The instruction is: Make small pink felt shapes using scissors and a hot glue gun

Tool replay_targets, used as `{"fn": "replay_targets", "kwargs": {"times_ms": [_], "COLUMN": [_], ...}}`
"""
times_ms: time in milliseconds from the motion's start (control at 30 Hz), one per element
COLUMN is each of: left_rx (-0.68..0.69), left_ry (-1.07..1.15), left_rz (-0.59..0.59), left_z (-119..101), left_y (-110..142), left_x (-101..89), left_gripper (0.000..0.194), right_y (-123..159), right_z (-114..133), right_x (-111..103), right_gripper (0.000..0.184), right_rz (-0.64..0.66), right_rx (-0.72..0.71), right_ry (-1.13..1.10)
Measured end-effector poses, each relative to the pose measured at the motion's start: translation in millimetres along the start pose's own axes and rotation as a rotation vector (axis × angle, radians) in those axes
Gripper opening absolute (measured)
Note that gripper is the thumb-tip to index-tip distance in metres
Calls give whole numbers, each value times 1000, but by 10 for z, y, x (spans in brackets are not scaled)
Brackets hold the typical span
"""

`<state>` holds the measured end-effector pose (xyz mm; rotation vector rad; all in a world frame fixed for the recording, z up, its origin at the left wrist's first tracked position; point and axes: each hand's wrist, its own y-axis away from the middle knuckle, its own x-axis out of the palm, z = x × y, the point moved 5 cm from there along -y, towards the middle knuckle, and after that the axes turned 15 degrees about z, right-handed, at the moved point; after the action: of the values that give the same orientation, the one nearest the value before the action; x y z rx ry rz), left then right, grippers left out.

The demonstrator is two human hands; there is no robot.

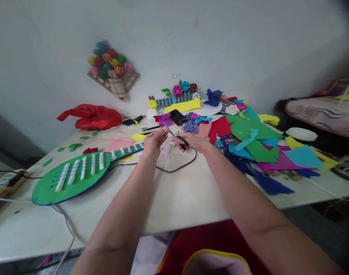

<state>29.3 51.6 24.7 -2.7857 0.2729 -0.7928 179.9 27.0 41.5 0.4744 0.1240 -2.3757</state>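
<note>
Guitar model (77, 179) in green is lying at left, its neck reaching the left hand (154, 140); a forearm drifting outward could, in my judgement, be knocking it. Scissors (182, 140) closing carelessly could be nipping the left fingertips. The black cord (172, 171), looping over the table (191, 198) below, could be snagging a wrist during a sideways pull. As to position, the left fingers are curling inward, whether pinching anything cannot be told. The scissors' blades are pointing leftward, passing just beyond those fingertips, contact unclear, while the right hand's (193, 142) fingers are gripping the handles.
</note>
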Motion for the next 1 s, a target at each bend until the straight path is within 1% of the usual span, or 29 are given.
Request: {"fn": "replay_targets", "kwargs": {"times_ms": [100, 300, 467, 767, 1000], "left_rx": [-9, -35, -38, -44, -57], "left_ry": [6, 8, 11, -1, 12], "left_rz": [4, 11, 17, -7, -11], "left_z": [10, 37, 45, 49, 64], "left_y": [0, -1, -6, -8, -16], "left_x": [6, 16, 26, 21, 16], "left_gripper": [12, 13, 13, 12, 7], "right_y": [-26, -47, -63, -97, -83], "right_z": [-11, -13, -21, -58, -36], "right_x": [10, 43, 41, 34, 46], "right_gripper": [38, 37, 38, 37, 37], "right_rz": [-6, -6, -27, -34, -48], "right_rx": [-9, 5, 4, -39, -29], "right_ry": [6, -31, -11, -22, -19]}}
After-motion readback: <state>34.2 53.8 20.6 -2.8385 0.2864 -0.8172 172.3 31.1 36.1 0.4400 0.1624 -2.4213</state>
